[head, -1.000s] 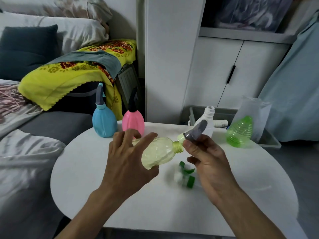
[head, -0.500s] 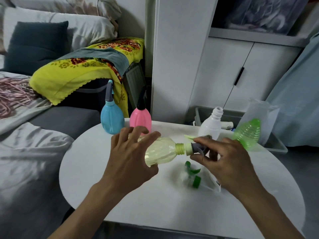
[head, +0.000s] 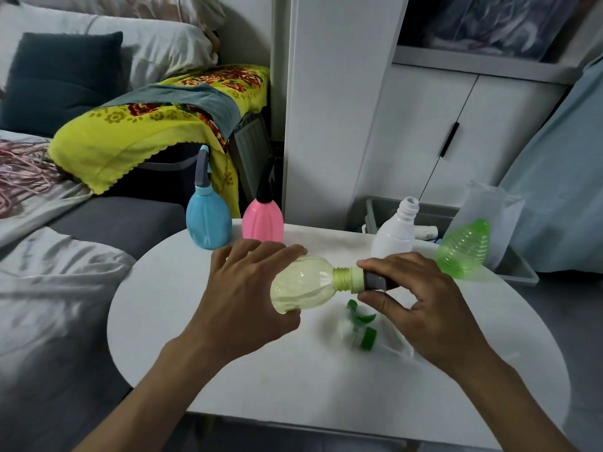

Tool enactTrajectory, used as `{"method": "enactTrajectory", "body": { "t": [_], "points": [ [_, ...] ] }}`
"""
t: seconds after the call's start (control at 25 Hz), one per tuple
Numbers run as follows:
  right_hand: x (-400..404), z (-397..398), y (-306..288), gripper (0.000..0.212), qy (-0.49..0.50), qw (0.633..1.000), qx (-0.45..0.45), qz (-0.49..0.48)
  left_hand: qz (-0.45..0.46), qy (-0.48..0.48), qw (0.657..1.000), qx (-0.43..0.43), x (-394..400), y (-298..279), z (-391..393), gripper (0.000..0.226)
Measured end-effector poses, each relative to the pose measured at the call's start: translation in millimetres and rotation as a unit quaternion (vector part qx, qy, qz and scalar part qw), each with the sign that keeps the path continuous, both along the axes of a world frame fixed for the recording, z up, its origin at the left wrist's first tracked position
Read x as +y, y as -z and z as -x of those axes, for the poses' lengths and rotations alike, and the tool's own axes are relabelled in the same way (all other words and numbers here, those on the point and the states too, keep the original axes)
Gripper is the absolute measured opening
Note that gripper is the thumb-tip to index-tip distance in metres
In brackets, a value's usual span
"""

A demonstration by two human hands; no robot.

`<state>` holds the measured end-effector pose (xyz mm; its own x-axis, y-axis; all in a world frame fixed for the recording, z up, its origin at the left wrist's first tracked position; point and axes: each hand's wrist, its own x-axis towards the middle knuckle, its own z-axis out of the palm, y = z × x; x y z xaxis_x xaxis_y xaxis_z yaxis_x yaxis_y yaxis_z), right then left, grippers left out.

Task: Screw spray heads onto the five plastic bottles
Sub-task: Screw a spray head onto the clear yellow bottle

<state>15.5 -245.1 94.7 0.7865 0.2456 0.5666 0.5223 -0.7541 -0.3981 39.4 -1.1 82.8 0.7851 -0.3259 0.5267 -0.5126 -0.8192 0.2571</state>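
My left hand (head: 243, 288) grips a pale yellow bottle (head: 301, 287), held sideways over the white round table (head: 293, 380). My right hand (head: 414, 298) pinches the grey spray head (head: 375, 279) sitting on the bottle's neck. A blue bottle (head: 208, 223) and a pink bottle (head: 262, 220), both with spray heads on, stand at the table's far left. A white bottle (head: 396, 231) with an open neck and a green ribbed bottle (head: 465, 247) stand at the far right. A green-and-clear spray head (head: 359, 331) lies on the table under my right hand.
A grey bin (head: 388, 210) and a clear plastic bag (head: 489, 220) sit behind the table's right side. A sofa with bedding (head: 49, 272) runs along the left. White cabinets (head: 424, 125) stand behind.
My right hand has turned the grey spray head, whose nozzle pointed up a second ago and now lies inside my fingers. The view has shifted slightly.
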Motion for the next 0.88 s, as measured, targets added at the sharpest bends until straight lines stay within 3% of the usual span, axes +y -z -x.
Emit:
{"method": "enactTrajectory", "body": {
  "t": [0.24,0.4,0.6,0.88],
  "points": [
    [3.7,2.4,5.4,0.027,-0.070,0.996,0.057,0.009,-0.022,0.012,1.000,0.014,0.4,-0.7,6.5,0.074],
    [3.0,1.9,3.4,0.026,-0.088,0.996,0.021,0.028,-0.029,0.029,0.998,0.047,3.5,-3.1,6.2,0.075],
    [3.7,2.0,5.2,0.029,-0.121,0.989,0.067,-0.051,-0.009,0.060,0.997,0.051,7.1,-3.4,4.9,0.077],
    [7.1,1.5,8.4,0.034,-0.130,0.982,0.104,-0.092,-0.011,0.061,0.997,0.041,8.4,-2.0,4.9,0.077]
  ]
}}
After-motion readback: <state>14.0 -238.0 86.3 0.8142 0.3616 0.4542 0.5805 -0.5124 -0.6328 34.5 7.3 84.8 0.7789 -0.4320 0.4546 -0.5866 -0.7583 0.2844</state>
